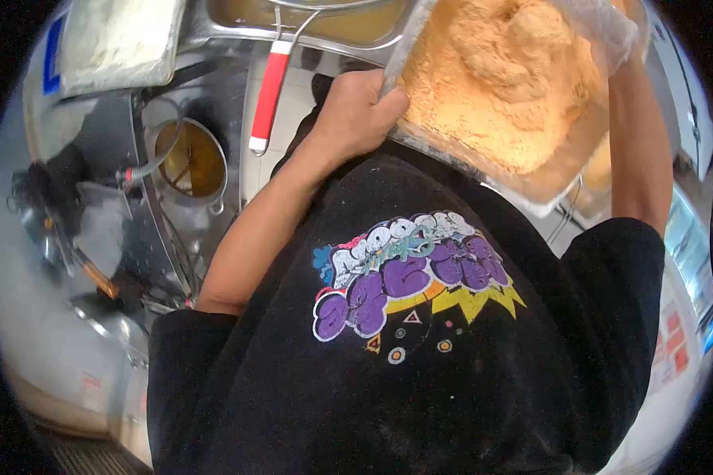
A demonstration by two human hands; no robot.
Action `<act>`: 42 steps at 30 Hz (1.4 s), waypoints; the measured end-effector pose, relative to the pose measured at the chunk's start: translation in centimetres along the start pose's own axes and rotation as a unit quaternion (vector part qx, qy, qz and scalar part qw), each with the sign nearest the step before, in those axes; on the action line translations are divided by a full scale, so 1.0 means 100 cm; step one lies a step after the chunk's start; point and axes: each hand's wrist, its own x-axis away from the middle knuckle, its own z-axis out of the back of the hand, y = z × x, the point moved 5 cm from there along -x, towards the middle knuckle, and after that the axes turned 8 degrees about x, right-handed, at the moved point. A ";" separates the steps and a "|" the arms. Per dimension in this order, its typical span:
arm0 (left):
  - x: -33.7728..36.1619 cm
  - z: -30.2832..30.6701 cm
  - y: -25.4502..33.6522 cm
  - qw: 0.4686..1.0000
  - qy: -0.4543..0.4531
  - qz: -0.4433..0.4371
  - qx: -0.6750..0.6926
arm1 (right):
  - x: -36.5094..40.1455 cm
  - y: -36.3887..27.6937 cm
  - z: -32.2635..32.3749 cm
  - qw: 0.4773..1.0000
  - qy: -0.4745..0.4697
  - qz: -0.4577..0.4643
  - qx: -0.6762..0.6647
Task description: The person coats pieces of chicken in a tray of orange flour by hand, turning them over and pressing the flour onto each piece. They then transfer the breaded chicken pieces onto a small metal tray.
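Observation:
A large clear tub point(524, 184) of orange-tinted breading flour point(483, 119) is tilted in front of my body at the upper right. My left hand point(364, 111) is closed on its left rim, thumb on the near side. Lumpy, flour-coated pieces point(523, 59) are heaped toward the far end of the tub. My right hand point(610, 33), in a loose clear plastic glove, is at the tub's far right side, over the flour's edge. Its fingers are blurred and partly cut off by the frame.
A fryer vat point(356, 25) of oil lies beyond the tub, with a red-handled fry basket point(271, 99) sticking out toward me. On the left are a pot of brown oil point(192, 158), a tray of white flour point(119, 39) and a metal ladle-like utensil point(115, 326).

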 end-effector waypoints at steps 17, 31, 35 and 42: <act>-0.005 0.002 0.001 0.994 -0.097 -0.015 0.054 | 0.038 -0.044 -0.121 0.926 0.190 -0.212 0.248; -0.005 0.003 0.002 0.997 -0.066 -0.024 0.011 | 0.049 -0.028 -0.090 0.947 0.127 -0.197 0.221; -0.005 0.000 0.001 0.998 -0.043 -0.039 -0.010 | 0.100 -0.028 -0.083 0.999 0.038 -0.029 -0.014; 0.000 0.000 0.005 1.000 -0.005 -0.007 0.001 | 0.029 0.072 0.052 0.962 0.234 -0.096 -0.107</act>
